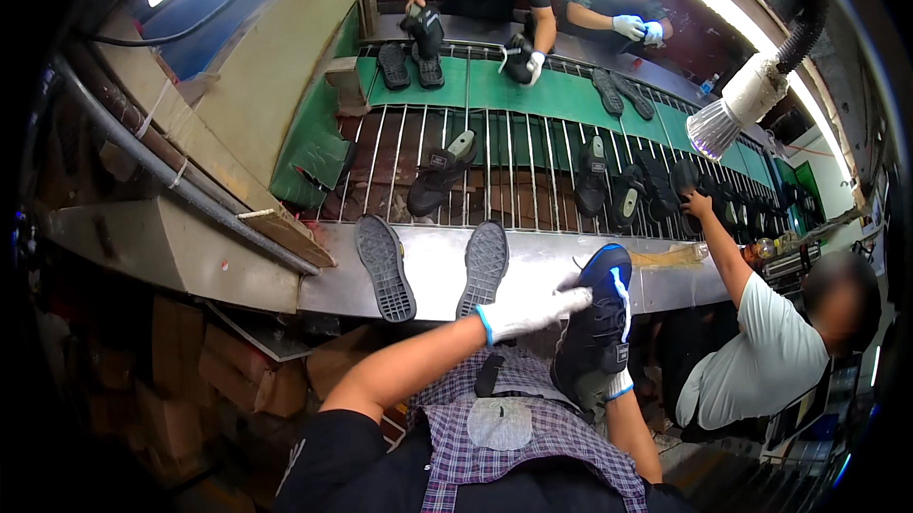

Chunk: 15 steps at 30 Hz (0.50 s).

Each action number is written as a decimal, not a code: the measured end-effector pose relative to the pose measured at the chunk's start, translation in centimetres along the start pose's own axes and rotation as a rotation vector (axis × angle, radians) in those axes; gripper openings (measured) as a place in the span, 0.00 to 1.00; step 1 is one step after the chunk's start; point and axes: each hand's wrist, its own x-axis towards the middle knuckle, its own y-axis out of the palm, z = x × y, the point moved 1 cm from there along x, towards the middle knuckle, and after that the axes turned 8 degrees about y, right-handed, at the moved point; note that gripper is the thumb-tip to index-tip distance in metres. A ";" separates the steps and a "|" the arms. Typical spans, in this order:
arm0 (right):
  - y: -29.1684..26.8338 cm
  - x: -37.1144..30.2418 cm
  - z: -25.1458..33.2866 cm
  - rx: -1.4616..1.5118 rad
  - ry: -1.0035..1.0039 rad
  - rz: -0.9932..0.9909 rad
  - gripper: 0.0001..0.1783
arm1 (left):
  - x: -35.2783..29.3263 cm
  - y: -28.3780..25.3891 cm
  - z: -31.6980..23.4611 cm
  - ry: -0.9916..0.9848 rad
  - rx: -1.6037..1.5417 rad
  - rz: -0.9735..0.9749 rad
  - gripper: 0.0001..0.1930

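Note:
A black lace-up shoe (594, 337) with a bright blue edge round its toe and a glossy blue-white streak on its upper stands toe up in front of me. My right hand (618, 386), in a white glove, grips it low at the heel end; most of its fingers are hidden behind the shoe. Beside the shoe's left side is my left hand (533, 313), gloved in white with a blue cuff, its fingers stretched toward the upper and slightly blurred. Two dark grey shoe soles, a left sole (385, 268) and a right sole (483, 268), lie tread up on the metal ledge.
Beyond the metal ledge (437, 237) runs a rack of metal rods (514, 194) carrying several black shoes (442, 175). Farther back, a green belt (475, 85) holds more soles and shoes. Co-workers handle shoes across it and at right. A lamp (728, 114) hangs upper right; cardboard boxes (233, 361) stand lower left.

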 end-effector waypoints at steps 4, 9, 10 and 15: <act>9.0 -1.7 -1.0 -0.139 0.068 -0.018 0.21 | 3.2 -9.5 3.9 0.160 0.822 -0.405 0.39; 9.4 -4.1 2.6 0.015 0.185 -0.008 0.55 | 5.4 -19.8 13.3 -0.112 1.169 -0.680 0.52; 6.5 -4.7 3.3 0.028 0.180 0.097 0.54 | 6.1 -19.5 14.1 -0.186 1.141 -0.685 0.55; -1.2 -6.4 8.0 -0.696 -0.154 -0.212 0.37 | 9.7 -15.0 11.0 -0.447 1.212 -0.617 0.62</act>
